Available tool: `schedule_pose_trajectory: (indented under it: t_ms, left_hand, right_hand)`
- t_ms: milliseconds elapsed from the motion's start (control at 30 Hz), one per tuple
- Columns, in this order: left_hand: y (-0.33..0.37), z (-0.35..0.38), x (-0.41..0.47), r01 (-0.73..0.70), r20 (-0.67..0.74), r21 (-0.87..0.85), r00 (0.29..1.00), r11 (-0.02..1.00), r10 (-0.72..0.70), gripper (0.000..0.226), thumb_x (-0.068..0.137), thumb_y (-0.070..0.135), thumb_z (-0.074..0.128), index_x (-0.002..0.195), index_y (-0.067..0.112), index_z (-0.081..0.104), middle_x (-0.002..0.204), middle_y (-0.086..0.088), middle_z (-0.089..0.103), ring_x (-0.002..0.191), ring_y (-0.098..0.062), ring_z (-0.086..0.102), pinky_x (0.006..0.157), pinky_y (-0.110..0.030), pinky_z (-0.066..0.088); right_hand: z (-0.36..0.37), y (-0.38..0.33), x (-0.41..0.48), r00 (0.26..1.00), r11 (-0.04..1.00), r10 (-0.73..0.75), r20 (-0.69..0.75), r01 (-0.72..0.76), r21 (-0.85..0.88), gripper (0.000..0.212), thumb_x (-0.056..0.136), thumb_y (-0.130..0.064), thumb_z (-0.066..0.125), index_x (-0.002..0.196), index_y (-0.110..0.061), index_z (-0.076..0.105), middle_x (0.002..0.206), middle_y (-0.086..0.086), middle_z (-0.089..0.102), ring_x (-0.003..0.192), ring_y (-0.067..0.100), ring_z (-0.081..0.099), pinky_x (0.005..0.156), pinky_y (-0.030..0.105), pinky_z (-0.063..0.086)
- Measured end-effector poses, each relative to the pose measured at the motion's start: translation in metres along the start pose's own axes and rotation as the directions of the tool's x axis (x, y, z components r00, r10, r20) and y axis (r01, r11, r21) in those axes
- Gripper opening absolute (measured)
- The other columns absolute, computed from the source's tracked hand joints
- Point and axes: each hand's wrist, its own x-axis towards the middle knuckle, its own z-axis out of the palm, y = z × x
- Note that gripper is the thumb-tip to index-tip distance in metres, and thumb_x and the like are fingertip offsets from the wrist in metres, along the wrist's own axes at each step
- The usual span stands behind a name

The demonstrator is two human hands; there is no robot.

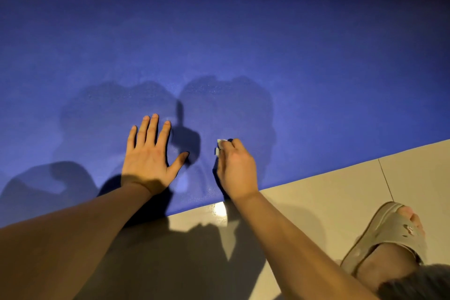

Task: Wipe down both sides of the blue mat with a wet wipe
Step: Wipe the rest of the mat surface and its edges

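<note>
You've got 1 cam, head-mounted, wide-angle, facing fwd & steeply down at the tiled floor (341, 197). It's close: both your forearms (85, 238) run up from the bottom edge, left hand (148, 156) & right hand (237, 168) sit approx mid-frame. The blue mat (243, 44) spans the full width, far edge near the top; your slippered foot (394, 234) shows bottom right
</note>
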Motion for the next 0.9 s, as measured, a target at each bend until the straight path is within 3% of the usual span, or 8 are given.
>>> schedule_pose_trajectory:
  t_ms: [67,133,300,400,533,667,767,900]
  left_hand:
    - [0.000,0.000,0.000,0.002,-0.003,-0.006,1.000,1.000,-0.002,0.089,0.093,0.074,0.026,0.159,0.015,0.026,0.167,-0.014,0.017,0.155,-0.031,0.008,0.124,-0.053,0.012]
    - [0.000,0.000,0.000,0.003,-0.006,-0.002,1.000,1.000,-0.003,0.089,0.093,0.074,0.027,0.159,0.015,0.027,0.167,-0.014,0.017,0.156,-0.031,0.008,0.124,-0.053,0.012]
    - [0.000,-0.001,0.000,0.006,-0.002,0.011,1.000,1.000,-0.006,0.090,0.092,0.075,0.025,0.159,0.015,0.027,0.167,-0.014,0.016,0.156,-0.030,0.007,0.124,-0.053,0.012]
    - [0.001,0.000,0.001,0.009,0.003,0.008,1.000,1.000,-0.009,0.090,0.092,0.074,0.025,0.159,0.014,0.028,0.167,-0.014,0.017,0.156,-0.030,0.008,0.124,-0.053,0.012]
    - [0.000,0.000,0.000,0.009,0.000,-0.005,1.000,1.000,-0.009,0.090,0.092,0.074,0.026,0.159,0.014,0.027,0.167,-0.014,0.017,0.156,-0.031,0.008,0.124,-0.054,0.012]
    - [0.000,-0.001,0.000,0.007,-0.004,-0.014,1.000,1.000,-0.007,0.089,0.093,0.074,0.027,0.159,0.014,0.027,0.167,-0.013,0.017,0.156,-0.030,0.008,0.124,-0.053,0.012]
    - [0.000,0.000,0.000,0.007,-0.007,-0.011,1.000,1.000,-0.008,0.089,0.092,0.073,0.030,0.158,0.014,0.029,0.167,-0.013,0.017,0.156,-0.030,0.008,0.124,-0.053,0.012]
    - [0.000,0.002,0.000,0.008,-0.003,-0.009,1.000,1.000,-0.008,0.089,0.092,0.073,0.029,0.158,0.013,0.030,0.167,-0.013,0.016,0.156,-0.030,0.008,0.124,-0.053,0.012]
  right_hand:
    - [-0.012,0.018,0.005,0.991,0.994,-0.107,0.082,0.109,-0.021,0.018,0.090,-0.013,0.059,0.105,-0.013,0.069,0.096,0.009,0.060,0.075,0.036,0.060,0.059,0.041,0.051]
    - [-0.028,0.048,0.014,0.991,0.991,-0.086,0.098,0.095,-0.090,0.016,0.086,-0.010,0.062,0.098,-0.015,0.070,0.098,0.007,0.059,0.079,0.036,0.059,0.061,0.041,0.051]
    - [-0.059,0.104,0.033,0.949,0.943,0.293,-0.114,-0.307,-0.129,0.018,0.097,-0.014,0.053,0.086,-0.009,0.066,0.098,0.009,0.058,0.071,0.034,0.054,0.059,0.035,0.039]
    - [-0.044,0.074,0.037,0.909,0.914,0.379,-0.172,-0.397,-0.087,0.028,0.104,-0.022,0.046,0.083,-0.007,0.058,0.094,0.014,0.057,0.074,0.040,0.055,0.061,0.035,0.031]
    - [-0.005,0.004,0.027,0.979,0.979,0.200,-0.041,-0.199,0.042,0.012,0.100,-0.018,0.052,0.094,-0.008,0.057,0.094,0.013,0.060,0.080,0.038,0.056,0.063,0.037,0.033]
    - [-0.009,0.002,0.033,0.994,0.997,-0.029,0.101,0.036,-0.071,0.018,0.097,-0.019,0.056,0.114,-0.013,0.056,0.100,0.011,0.065,0.081,0.040,0.061,0.060,0.039,0.039]
    - [-0.036,0.050,0.049,0.993,0.986,0.116,0.018,-0.113,-0.121,0.013,0.097,-0.019,0.050,0.110,-0.015,0.053,0.096,0.010,0.065,0.082,0.041,0.060,0.061,0.037,0.035]
    - [-0.061,0.104,0.063,0.915,0.906,0.390,-0.104,-0.401,-0.135,0.010,0.100,-0.018,0.045,0.093,-0.012,0.045,0.086,0.013,0.061,0.073,0.040,0.054,0.059,0.039,0.033]
